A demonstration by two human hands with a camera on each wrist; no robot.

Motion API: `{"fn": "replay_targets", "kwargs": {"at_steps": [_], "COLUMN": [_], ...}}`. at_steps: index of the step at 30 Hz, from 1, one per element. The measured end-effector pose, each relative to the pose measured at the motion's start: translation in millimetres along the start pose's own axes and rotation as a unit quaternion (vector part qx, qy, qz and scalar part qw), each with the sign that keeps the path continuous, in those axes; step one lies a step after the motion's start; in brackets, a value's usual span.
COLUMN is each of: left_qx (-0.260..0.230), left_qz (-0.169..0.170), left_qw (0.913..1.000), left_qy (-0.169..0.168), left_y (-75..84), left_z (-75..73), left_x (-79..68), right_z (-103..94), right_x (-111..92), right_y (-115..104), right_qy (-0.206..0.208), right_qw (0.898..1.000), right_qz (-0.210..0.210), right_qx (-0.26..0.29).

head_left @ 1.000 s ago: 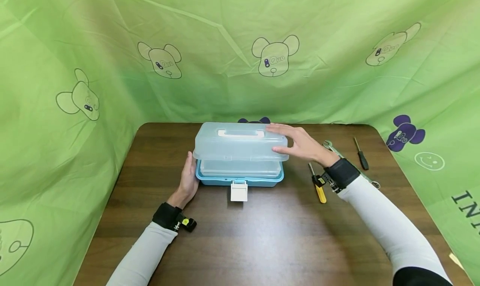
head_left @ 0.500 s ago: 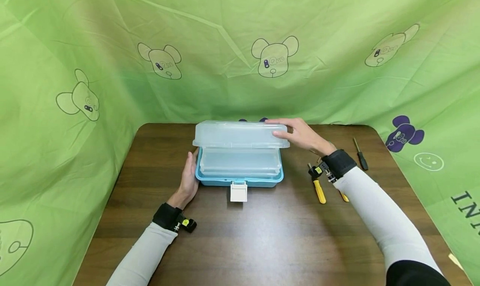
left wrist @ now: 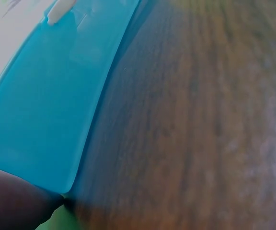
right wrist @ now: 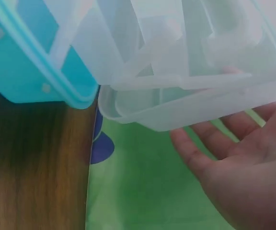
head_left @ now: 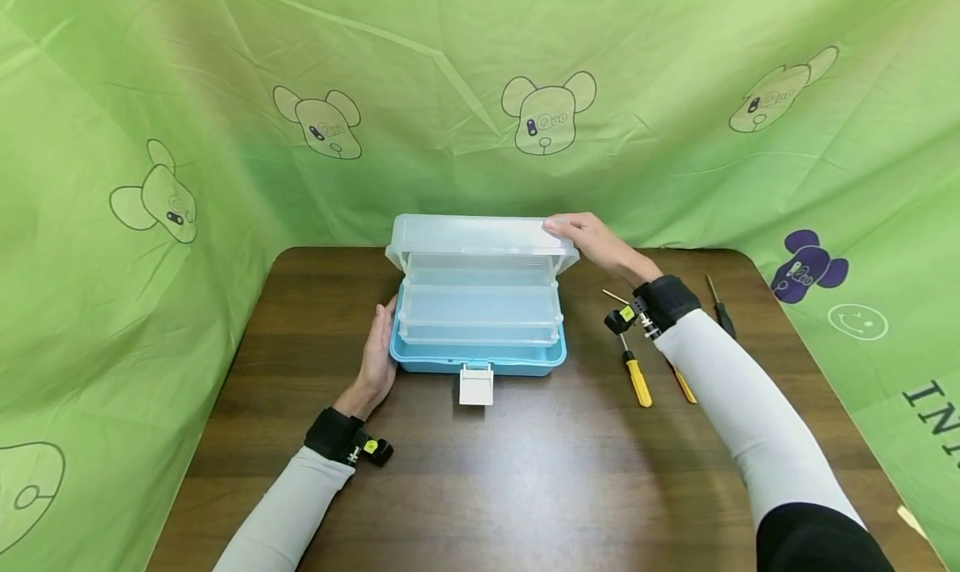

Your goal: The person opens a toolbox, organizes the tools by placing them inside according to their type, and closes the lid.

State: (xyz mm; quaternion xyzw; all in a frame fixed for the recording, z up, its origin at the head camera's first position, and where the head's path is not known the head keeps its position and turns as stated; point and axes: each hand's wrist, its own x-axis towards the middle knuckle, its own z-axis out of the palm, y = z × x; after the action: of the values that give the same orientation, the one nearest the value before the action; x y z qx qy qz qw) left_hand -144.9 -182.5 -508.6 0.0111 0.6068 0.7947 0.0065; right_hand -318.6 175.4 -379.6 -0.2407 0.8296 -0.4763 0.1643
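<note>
A blue toolbox stands on the table, its white latch hanging down at the front. Its clear lid is raised and tilted back, with translucent trays lifted in steps beneath. My left hand rests flat along the box's left side; in the left wrist view a finger touches the blue wall near a corner. At the lid's right end, my right hand holds it, thumb in front and the other fingers behind. The right wrist view shows those fingers against the lid's outer side.
Right of the box lie a yellow-handled screwdriver, another yellow handle partly under the right forearm, and a dark-handled screwdriver. A green printed cloth hangs behind the wooden table.
My right hand has swung the lid up and back, moving away from me. The trays have risen and spread with it. The left hand stays at the box's side.
</note>
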Motion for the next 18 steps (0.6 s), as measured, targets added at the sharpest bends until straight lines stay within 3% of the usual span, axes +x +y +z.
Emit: {"fn": "replay_targets", "kwargs": {"at_steps": [6,18], "left_qx": [0.002,0.004], "left_qz": [0.001,-0.019], "left_qw": [1.0,0.9998], "left_qy": [-0.006,0.004], "left_y": [-0.7,-0.4], "left_z": [-0.8,0.9], "left_x": [-2.8,-8.6], "right_z": [-4.0,-8.9], "right_x": [6.8,23.2], "right_y": [-2.7,-0.7], "right_qy": [-0.02,-0.051], "right_qw": [0.995,0.981], "right_qz": [0.043,0.081], "right_qx": [0.083,0.171]}}
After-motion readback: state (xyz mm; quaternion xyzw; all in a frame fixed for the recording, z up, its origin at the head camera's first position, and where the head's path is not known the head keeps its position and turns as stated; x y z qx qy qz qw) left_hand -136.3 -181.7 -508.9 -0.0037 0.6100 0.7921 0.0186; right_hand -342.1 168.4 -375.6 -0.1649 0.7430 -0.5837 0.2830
